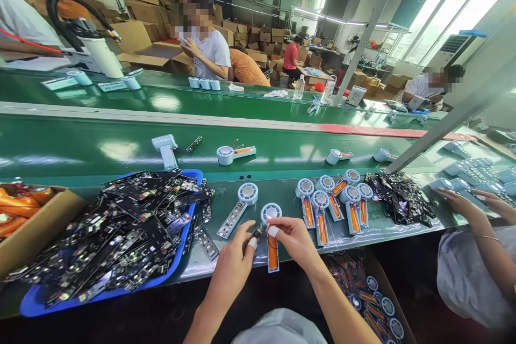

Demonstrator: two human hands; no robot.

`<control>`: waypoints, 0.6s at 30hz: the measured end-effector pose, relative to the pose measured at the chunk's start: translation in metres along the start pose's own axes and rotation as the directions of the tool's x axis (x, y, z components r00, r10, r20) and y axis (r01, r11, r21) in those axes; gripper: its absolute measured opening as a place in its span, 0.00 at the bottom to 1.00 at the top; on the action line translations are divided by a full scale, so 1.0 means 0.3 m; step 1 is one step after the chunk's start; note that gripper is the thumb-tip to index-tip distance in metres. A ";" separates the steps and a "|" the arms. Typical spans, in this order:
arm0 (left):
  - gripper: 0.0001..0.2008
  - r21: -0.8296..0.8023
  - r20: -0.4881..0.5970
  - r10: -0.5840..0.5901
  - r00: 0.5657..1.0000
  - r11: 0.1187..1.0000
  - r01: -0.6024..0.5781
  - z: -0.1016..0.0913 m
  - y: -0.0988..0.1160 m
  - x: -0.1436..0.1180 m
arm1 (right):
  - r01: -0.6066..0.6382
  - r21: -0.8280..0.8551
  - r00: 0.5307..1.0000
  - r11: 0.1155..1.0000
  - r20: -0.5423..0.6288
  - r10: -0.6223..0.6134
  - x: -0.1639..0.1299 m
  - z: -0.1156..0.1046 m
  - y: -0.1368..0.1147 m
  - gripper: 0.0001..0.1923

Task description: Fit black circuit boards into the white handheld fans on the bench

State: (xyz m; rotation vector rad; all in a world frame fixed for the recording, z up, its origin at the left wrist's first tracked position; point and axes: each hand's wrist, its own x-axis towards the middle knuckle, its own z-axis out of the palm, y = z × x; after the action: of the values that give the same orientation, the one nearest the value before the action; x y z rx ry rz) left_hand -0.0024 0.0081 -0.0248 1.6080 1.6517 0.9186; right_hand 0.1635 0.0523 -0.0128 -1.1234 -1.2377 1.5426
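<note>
My left hand [237,258] pinches a small dark circuit board [253,234] at its tip, beside a pale blue fan half-shell [271,247] that lies on the bench edge with an orange battery in its handle. My right hand [292,236] presses its taped fingertip on the shell's round head. Another open shell with a board in it [238,207] lies just left of them.
A blue tray [36,301] heaped with black circuit boards sits at the left, a cardboard box [36,226] of orange parts beside it. Several battery-fitted shells [334,199] and a board pile [403,199] lie right. A co-worker's hands [467,204] work at the right. Green conveyor [100,145] carries fan parts.
</note>
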 end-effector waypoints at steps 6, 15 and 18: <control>0.15 -0.213 -0.059 -0.083 0.995 0.975 0.069 0.027 0.008 -0.005 | 0.036 -0.137 0.999 0.990 -0.004 -0.036 0.002 0.000 0.004 0.09; 0.15 -0.060 -0.202 0.038 0.979 0.997 -0.051 0.058 0.018 -0.034 | 0.344 -0.852 0.888 0.394 0.159 -0.431 -0.046 0.034 -0.022 0.10; 0.15 0.032 -0.272 0.146 0.951 0.989 -0.143 0.080 0.008 -0.044 | 0.329 -0.902 0.880 0.280 0.185 -0.438 -0.048 0.039 -0.025 0.10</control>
State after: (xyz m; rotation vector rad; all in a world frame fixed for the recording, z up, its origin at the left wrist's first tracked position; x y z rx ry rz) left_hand 0.0193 -0.0041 -0.0362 1.6878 1.7407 1.2574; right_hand 0.1562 0.0369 -0.0022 -1.3556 -2.2181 0.2613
